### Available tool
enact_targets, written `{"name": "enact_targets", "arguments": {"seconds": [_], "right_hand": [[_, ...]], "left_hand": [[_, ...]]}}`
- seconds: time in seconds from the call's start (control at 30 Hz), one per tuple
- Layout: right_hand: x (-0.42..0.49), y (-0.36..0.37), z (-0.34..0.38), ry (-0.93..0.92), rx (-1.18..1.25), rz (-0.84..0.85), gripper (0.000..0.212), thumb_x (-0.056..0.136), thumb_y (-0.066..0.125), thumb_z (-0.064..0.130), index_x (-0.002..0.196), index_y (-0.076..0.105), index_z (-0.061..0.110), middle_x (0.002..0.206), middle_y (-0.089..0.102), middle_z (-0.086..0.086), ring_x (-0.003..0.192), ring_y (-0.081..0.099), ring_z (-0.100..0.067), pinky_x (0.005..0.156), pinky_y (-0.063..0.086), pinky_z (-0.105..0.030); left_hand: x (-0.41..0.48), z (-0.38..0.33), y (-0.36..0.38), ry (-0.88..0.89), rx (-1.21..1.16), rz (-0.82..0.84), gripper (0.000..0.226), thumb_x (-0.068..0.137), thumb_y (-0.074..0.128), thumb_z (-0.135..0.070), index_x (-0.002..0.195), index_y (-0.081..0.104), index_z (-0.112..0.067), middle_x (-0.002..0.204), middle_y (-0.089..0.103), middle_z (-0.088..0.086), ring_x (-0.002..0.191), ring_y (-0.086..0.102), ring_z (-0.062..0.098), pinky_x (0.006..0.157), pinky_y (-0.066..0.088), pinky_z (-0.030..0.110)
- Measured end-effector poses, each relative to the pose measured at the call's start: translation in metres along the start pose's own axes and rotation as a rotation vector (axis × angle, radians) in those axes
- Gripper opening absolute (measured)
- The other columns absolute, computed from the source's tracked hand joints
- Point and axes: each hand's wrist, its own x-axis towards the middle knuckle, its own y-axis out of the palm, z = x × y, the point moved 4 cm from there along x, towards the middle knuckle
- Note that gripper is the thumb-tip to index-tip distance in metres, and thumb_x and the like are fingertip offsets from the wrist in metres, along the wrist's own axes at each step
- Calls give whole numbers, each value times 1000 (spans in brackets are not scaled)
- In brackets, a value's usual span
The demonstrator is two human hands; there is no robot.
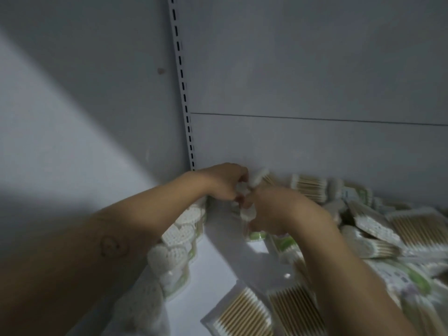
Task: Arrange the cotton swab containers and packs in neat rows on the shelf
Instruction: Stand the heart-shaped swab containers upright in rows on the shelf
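Clutching swab pack [257, 177] between left grip [224, 183] and right grip [270, 212], both curled round it.

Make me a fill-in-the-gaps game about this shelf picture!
The left hand and right hand meet at the ___ of the shelf. The lined-up cotton swab containers sit on the ___ side. The jumbled flat cotton swab packs lie on the ___ side.
Missing words: back; left; right.
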Motion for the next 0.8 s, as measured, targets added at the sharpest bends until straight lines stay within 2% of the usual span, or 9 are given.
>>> {"name": "enact_targets", "arguments": {"seconds": [0.1, 0.2, 0.3, 0.4, 0.5, 0.57, 0.63, 0.7, 0.8], "right_hand": [[1, 1, -2, 27, -10, -11, 41, 88, 61, 32, 129, 56, 25, 125, 59, -5, 111, 58, -25, 93, 50, -36], [-2, 0, -9, 83, 19, -22, 51, 85, 65, 41, 133, 51, 35, 128, 53, -2, 110, 59, -22, 91, 49, -31], [-2, -1, -13, 118, 0, -41, 59, 82, 67, 44, 137, 47, 37, 131, 50, -3, 116, 55, -24, 91, 45, -30], [2, 2, -8, 101, 5, -65, 55, 84, 65, 42, 136, 49, 34, 128, 47, -4, 116, 52, -26, 91, 44, -32], [8, 7, -2, 58, -23, -70, 53, 86, 62, 39, 134, 48, 23, 133, 46, -6, 118, 48, -29, 95, 43, -35], [8, 8, -1, 46, -22, -69, 53, 86, 61, 38, 134, 47, 22, 132, 48, -6, 119, 47, -29, 94, 42, -35], [8, 7, -4, 38, -15, -62, 51, 86, 60, 39, 133, 47, 23, 131, 49, -6, 120, 48, -28, 94, 42, -34], [5, 6, -7, 30, -6, -43, 51, 85, 60, 40, 132, 48, 25, 129, 51, -6, 119, 50, -28, 94, 43, -34], [0, 3, -11, 43, 28, -21, 51, 84, 62, 43, 131, 51, 25, 128, 55, -4, 115, 55, -25, 94, 47, -32]], "left_hand": [[6, 2, 0, 47, 6, 11, 67, 80, 75, -43, 134, 46, -16, 123, 48, 4, 104, 48, 17, 82, 37, 24], [7, 8, -2, 30, 34, 55, 68, 79, 72, -52, 132, 51, -15, 120, 49, 4, 108, 50, 20, 80, 37, 25], [8, 15, -7, 13, 126, 32, 67, 71, 69, -69, 108, 67, -13, 106, 59, 4, 94, 59, 20, 78, 49, 32], [12, 16, -9, 11, 228, -3, 66, 65, 66, -75, 86, 71, -12, 90, 67, 6, 80, 64, 22, 74, 55, 34], [16, 16, -8, 0, 242, 63, 66, 67, 69, -72, 95, 70, -12, 93, 69, 4, 84, 64, 21, 78, 55, 34], [16, 20, -9, -25, 226, 96, 74, 66, 71, -71, 109, 66, -11, 104, 67, 5, 93, 63, 23, 82, 54, 34], [17, 22, -9, -41, 220, 127, 76, 65, 74, -69, 112, 65, -9, 105, 67, 6, 94, 63, 23, 82, 54, 34], [22, 20, -4, -38, 160, 157, 62, 65, 77, -61, 103, 68, -13, 98, 70, 2, 89, 65, 20, 83, 56, 37], [27, 11, 7, 16, 86, 163, 38, 67, 78, -39, 95, 71, -15, 89, 72, 1, 83, 67, 19, 80, 57, 41]]}}
